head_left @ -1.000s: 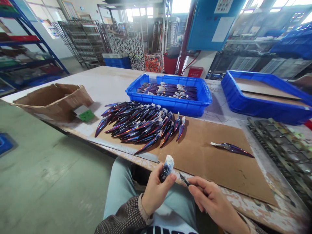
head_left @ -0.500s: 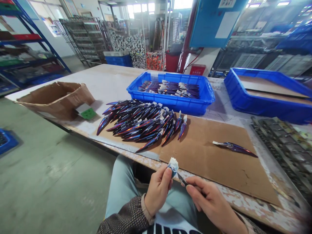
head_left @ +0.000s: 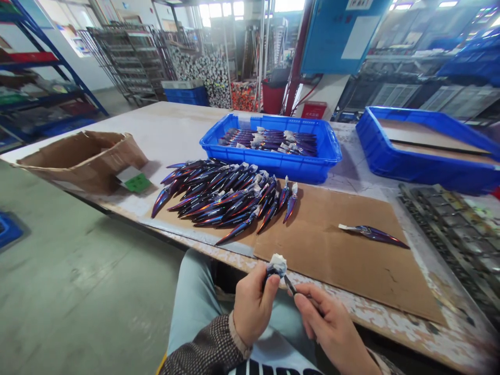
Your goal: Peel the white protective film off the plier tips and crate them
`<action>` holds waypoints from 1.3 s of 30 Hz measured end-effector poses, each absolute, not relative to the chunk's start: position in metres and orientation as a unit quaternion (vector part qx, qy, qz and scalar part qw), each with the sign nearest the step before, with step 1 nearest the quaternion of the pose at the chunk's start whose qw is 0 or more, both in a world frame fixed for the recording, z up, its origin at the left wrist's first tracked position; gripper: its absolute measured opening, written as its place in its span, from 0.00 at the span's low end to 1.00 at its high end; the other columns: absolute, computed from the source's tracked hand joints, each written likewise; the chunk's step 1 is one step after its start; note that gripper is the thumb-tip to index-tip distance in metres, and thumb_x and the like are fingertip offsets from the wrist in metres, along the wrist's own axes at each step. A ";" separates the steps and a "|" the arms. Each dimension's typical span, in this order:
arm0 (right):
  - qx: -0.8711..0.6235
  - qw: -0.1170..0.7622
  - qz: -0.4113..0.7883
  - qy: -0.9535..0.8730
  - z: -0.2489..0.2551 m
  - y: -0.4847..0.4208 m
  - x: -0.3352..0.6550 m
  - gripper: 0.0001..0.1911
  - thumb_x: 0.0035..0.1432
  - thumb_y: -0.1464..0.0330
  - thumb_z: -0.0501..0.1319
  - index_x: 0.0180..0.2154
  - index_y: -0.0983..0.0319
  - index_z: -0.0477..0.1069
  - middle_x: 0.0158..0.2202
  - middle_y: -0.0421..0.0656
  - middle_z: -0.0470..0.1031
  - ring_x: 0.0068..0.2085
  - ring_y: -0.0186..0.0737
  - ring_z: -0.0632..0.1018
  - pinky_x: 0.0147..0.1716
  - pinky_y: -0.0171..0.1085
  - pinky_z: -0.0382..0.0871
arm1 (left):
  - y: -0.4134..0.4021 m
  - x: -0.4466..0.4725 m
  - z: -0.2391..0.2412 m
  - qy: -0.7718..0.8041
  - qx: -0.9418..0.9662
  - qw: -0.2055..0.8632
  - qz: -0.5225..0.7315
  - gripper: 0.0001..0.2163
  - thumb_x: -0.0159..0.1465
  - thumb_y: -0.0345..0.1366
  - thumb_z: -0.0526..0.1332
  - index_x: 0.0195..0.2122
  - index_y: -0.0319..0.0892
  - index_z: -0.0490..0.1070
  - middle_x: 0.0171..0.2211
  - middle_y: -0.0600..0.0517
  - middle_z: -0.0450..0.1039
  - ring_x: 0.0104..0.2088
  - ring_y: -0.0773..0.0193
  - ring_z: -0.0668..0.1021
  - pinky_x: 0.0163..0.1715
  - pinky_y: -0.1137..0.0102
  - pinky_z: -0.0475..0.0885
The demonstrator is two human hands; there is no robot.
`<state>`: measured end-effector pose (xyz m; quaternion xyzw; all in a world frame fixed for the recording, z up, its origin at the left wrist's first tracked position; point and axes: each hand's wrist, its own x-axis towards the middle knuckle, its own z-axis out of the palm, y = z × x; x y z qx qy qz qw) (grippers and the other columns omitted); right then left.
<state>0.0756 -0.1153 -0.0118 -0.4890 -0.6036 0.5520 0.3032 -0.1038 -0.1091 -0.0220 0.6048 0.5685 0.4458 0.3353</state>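
My left hand [head_left: 253, 304] is closed round a shiny blue-purple pointed part [head_left: 275, 266] whose upper end is wrapped in white tape. My right hand [head_left: 332, 328] grips a small dark blade [head_left: 289, 285], its tip right beside the taped end. Both hands hover over my lap at the table's near edge. A pile of the same pointed parts [head_left: 226, 195] lies on a brown cardboard sheet [head_left: 332, 245]. One single part [head_left: 373, 234] lies apart to the right on the sheet.
A blue tray [head_left: 269, 161] behind the pile holds more of these parts. A second blue tray [head_left: 422, 164] with cardboard stands at the right. A torn cardboard box [head_left: 82, 159] and a green tag [head_left: 137, 182] lie at the left. A dark metal rack [head_left: 457, 234] sits at the far right.
My left hand has turned the part so the taped end points up, and the blade tip has come closer to that end. The view shifted slightly.
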 end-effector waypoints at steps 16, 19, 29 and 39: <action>-0.433 0.311 0.348 -0.771 0.022 -0.094 0.104 0.14 0.69 0.60 0.57 0.40 0.58 0.80 0.16 0.34 0.70 0.18 0.35 0.71 0.23 0.32 0.69 | -0.118 -0.114 -0.014 0.519 0.735 0.248 0.359 0.16 0.73 0.46 0.48 0.35 0.43 0.67 0.25 0.53 0.70 0.24 0.64 0.73 0.26 0.72 0.65; -0.436 0.314 0.311 -0.784 0.024 -0.097 0.106 0.14 0.70 0.60 0.57 0.40 0.56 0.81 0.17 0.35 0.72 0.19 0.36 0.73 0.27 0.32 0.72 | -0.116 -0.118 -0.010 0.518 0.765 0.182 0.337 0.17 0.74 0.46 0.48 0.31 0.44 0.64 0.24 0.53 0.70 0.23 0.64 0.73 0.24 0.71 0.63; -0.455 0.315 0.331 -0.764 0.016 -0.099 0.107 0.17 0.71 0.59 0.54 0.42 0.60 0.79 0.23 0.40 0.79 0.21 0.37 0.77 0.25 0.32 0.72 | -0.117 -0.104 -0.009 0.521 0.764 0.172 0.340 0.15 0.75 0.43 0.47 0.34 0.44 0.64 0.24 0.54 0.72 0.22 0.64 0.75 0.23 0.71 0.64; -0.491 0.408 0.332 -0.695 0.031 -0.099 0.144 0.11 0.66 0.58 0.61 0.41 0.55 0.80 0.21 0.37 0.77 0.21 0.37 0.76 0.22 0.31 0.72 | -0.108 -0.138 0.001 0.547 0.789 0.125 0.249 0.13 0.73 0.44 0.50 0.35 0.45 0.66 0.27 0.52 0.76 0.27 0.59 0.80 0.26 0.69 0.68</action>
